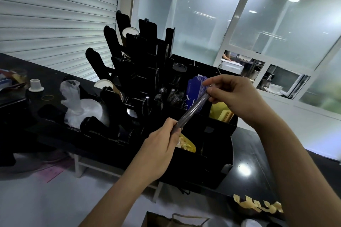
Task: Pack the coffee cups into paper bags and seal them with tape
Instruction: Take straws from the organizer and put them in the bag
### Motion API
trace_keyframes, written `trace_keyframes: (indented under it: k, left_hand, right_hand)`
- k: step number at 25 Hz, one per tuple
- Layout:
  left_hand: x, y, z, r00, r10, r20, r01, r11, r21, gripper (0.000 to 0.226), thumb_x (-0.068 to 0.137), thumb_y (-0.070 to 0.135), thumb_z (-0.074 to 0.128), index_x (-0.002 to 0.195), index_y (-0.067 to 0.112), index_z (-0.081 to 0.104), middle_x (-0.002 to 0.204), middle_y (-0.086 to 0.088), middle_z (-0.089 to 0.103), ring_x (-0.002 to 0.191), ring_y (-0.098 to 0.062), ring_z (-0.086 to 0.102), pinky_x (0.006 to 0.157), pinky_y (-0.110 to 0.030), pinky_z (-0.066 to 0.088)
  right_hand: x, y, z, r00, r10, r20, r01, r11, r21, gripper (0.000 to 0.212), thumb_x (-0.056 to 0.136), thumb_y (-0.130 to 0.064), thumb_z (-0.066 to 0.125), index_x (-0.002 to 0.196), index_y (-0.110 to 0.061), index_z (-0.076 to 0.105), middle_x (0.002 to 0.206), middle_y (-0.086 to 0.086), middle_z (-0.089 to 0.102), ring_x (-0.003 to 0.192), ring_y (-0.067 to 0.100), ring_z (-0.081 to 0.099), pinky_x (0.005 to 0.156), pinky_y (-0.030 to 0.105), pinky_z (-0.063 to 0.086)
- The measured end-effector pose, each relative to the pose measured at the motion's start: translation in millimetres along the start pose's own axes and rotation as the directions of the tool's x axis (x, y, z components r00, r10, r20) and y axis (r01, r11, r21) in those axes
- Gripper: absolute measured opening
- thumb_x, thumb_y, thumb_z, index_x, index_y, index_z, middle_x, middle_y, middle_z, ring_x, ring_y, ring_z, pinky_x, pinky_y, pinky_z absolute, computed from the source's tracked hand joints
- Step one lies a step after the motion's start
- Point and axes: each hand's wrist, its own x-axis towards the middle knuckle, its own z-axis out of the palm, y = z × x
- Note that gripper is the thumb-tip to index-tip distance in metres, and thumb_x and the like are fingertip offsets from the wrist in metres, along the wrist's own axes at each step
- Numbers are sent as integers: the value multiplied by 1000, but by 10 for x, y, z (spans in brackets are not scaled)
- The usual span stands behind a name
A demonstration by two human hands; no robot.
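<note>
My left hand [162,145] grips the lower end of a clear wrapped straw [191,109], fingers curled round it. My right hand [230,96] pinches the upper end btwn thumb & fingertips, so the straw runs diagonally btwn both hands, above the black organizer [212,153] on the dark counter [258,177]. Behind the straw: blue sleeves [193,88] upright in one compartment, yellow packets [219,112] in the next one to the right. Paper cups [129,33] sit stacked in the organizer's rack slots, w/ another stack [104,84] lower left. White plastic lids in a clear wrap [81,108] lie left of that. A brown paper bag [177,221] w/ handles stands at the bottom edge, near me.
</note>
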Motion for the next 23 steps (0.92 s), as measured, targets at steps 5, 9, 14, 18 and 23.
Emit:
trace_keyframes:
  k: [5,9,14,18,23]
  left_hand:
    - [-8,10,2,999,-48,-21,46,996,-70,23,106,38,33,101,26,51,62,24,54,48,3,48,46,-14,36]
    - [15,-36,25,998,-54,-29,53,998,-35,20,106,36,36,96,25,49,60,15,50,45,-1,42,44,-16,33]
    - [25,-92,28,997,-80,-14,79,996,-44,22,107,32,36,98,20,52,57,14,49,43,1,43,43,-14,32]
    - [17,-192,-1,992,-129,-11,128,989,-71,22,107,32,36,99,21,53,55,21,53,42,-1,41,42,-14,32]
    - [-10,-387,-16,986,-161,-35,159,986,-54,21,106,35,35,96,29,52,54,8,43,41,-5,35,43,-18,31]
  right_hand:
    - [-14,60,62,990,119,74,-133,966,224,29,85,-18,75,113,-8,72,89,12,70,82,18,70,80,29,60]
    - [10,163,145,995,93,35,-96,991,98,16,85,-14,79,99,-8,75,81,9,68,75,17,66,72,28,58]
    - [113,242,110,998,57,15,-57,998,15,10,86,-16,78,91,-9,77,82,5,75,76,13,65,73,23,54]
    - [313,230,-17,973,72,-218,-48,992,113,9,90,-14,74,97,-9,76,75,5,69,64,8,62,63,20,53]
    - [606,323,-5,868,49,-494,-13,997,77,7,95,-13,69,97,-15,76,73,2,70,63,6,66,68,26,58]
